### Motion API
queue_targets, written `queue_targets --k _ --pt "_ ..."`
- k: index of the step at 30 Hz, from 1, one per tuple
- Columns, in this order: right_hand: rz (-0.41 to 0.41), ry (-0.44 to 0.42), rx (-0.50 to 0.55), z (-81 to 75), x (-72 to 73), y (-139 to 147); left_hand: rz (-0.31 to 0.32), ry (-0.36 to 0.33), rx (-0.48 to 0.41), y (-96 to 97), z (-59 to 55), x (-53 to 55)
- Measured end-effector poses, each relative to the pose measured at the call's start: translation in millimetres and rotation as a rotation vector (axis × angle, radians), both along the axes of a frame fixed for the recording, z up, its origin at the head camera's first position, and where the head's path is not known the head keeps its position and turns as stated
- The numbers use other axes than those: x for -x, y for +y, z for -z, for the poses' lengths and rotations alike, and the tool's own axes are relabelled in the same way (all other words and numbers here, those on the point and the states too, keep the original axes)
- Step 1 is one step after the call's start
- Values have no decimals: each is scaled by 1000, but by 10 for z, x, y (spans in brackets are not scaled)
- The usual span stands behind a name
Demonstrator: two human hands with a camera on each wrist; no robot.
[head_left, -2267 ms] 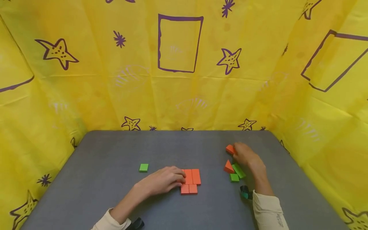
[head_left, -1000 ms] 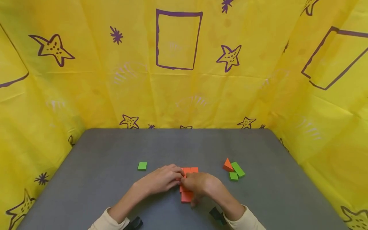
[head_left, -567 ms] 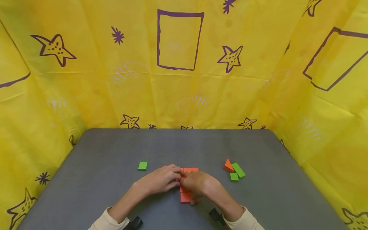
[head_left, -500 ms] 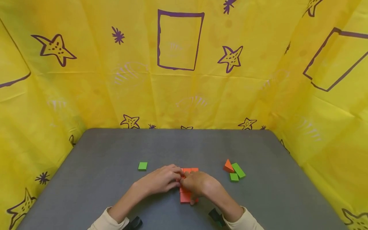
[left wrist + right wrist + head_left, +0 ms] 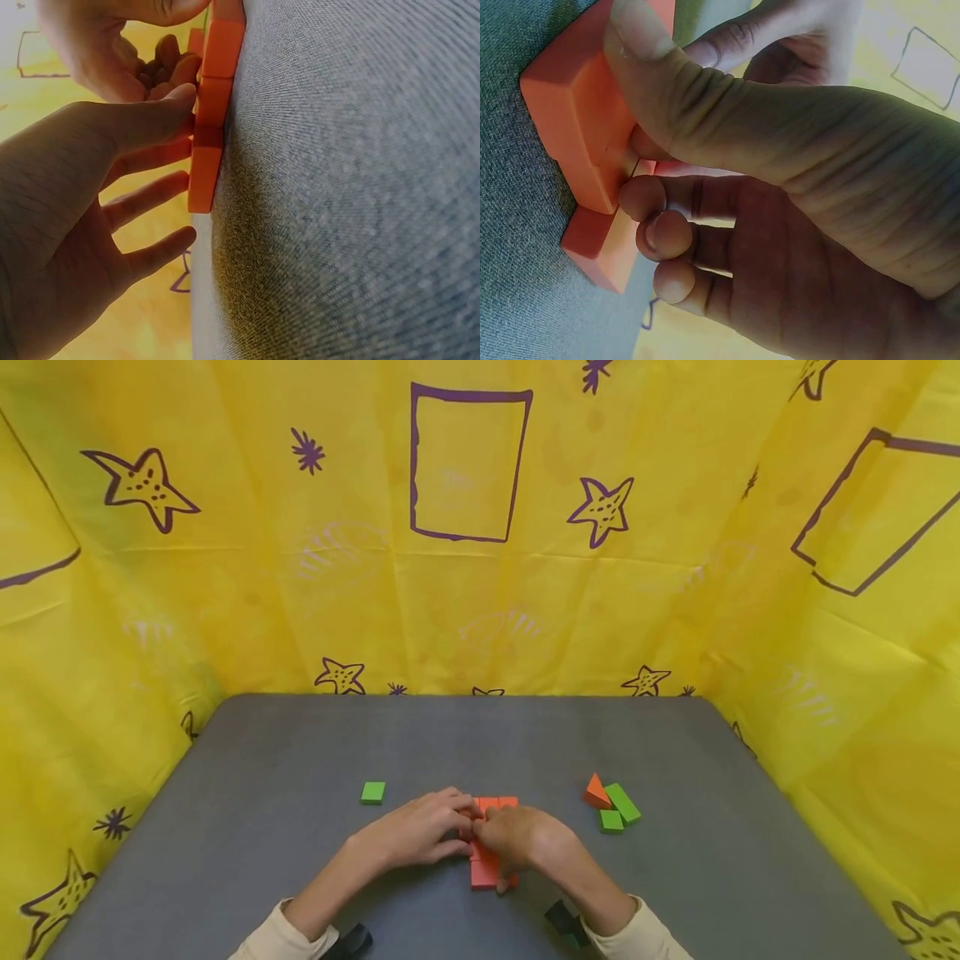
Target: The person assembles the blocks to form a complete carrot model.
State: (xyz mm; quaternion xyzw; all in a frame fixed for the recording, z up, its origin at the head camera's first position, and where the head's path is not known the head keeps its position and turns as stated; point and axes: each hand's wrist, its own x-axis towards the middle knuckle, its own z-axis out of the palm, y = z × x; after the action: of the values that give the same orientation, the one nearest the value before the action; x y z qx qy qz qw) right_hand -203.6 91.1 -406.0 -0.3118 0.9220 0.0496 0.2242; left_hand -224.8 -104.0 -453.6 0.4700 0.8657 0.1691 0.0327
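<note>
Orange blocks [image 5: 507, 802] lie side by side as a flat patch on the grey table. My left hand [image 5: 420, 831] comes in from the left; in the left wrist view its thumb [image 5: 161, 116] and fairly straight fingers touch the side of the orange blocks [image 5: 206, 169]. Over the patch, my right hand [image 5: 528, 839] grips the nearest orange block [image 5: 483, 874]. The right wrist view has the thumb [image 5: 641, 37] on that block's face and the other fingers curled beside it. The index fingertip is partly hidden, and the right hand covers the middle of the patch.
Right of the patch, an orange triangular block [image 5: 596, 793] touches a long green block [image 5: 622, 803], beside a small green square block [image 5: 611, 821]. Another green square block [image 5: 372, 792] lies to the left. Yellow patterned cloth [image 5: 465, 610] walls in the table [image 5: 480, 735].
My right hand has carried an orange block from the right side to the near end of the patch. The left hand has stayed at the patch's left side. Over the last half second little differs.
</note>
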Motion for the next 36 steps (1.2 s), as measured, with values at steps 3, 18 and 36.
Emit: queue_targets --k 3,18,36 --pt "4 4 -3 -1 8 13 3 4 0 14 -12 9" --pt "19 25 -1 -3 6 11 16 47 -18 20 -6 23" --pt "70 -118 58 -28 45 45 -21 38 -2 45 21 -16"
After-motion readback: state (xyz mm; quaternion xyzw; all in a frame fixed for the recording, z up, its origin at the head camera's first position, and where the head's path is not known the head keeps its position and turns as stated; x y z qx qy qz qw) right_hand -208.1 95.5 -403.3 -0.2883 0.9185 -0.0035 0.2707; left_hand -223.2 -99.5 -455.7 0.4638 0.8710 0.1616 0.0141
